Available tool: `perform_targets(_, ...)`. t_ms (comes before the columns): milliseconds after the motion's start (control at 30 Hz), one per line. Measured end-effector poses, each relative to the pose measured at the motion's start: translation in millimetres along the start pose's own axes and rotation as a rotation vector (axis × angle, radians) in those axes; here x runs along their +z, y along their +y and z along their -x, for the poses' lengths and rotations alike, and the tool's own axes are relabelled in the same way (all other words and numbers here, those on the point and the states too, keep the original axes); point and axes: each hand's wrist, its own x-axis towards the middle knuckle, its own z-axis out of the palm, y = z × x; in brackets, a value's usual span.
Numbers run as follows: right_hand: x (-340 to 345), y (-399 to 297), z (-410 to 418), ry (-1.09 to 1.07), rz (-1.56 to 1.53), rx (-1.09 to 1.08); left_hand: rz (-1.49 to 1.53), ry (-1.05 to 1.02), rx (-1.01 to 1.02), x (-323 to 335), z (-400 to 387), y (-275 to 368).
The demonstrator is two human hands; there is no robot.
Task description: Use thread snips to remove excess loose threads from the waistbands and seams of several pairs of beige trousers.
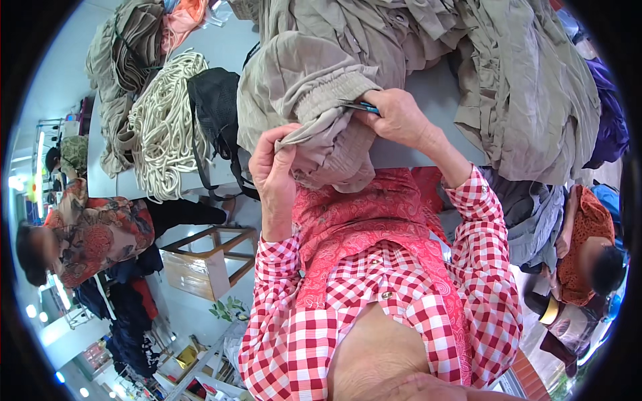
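A khaki garment with a gathered elastic band is held up over the table's near edge. My left hand pinches a fold of its cloth between thumb and fingers. In my right hand are small blue-handled thread snips, their metal blades lying against the elastic band. The fingers of that hand also touch the band, and some of them are hidden behind the cloth. Whether the blades are parted is too small to tell.
More khaki garments are heaped at the back and right of the table. Left of my hands lie a black mesh bag, white cord and a bundled khaki stack. One person stands left; another sits right.
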Motion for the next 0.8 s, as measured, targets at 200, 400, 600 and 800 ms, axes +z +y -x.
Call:
perform_targets(200, -5.2, -12.3, 1.2, 0.187, -0.200, -0.064, -0.743, -0.421, -0.107, -2.5, 1.7, 0.1)
perform_targets(400, -13.3, -28.2, -9.2, 0.124, -0.353, -0.145, -0.693, -0.243, -0.142, 20.4, -8.4, -15.1)
perform_targets(600, -19.3, -27.2, -24.3, 0.128, -0.550, -0.246, -0.594, -0.152, 0.139, 11.7, -53.0, -20.1)
perform_targets(800, -9.3, -4.9, -30.4, 0.212, -0.714, -0.097, -0.648, -0.108, 0.307, 21.4, -49.9, -6.7)
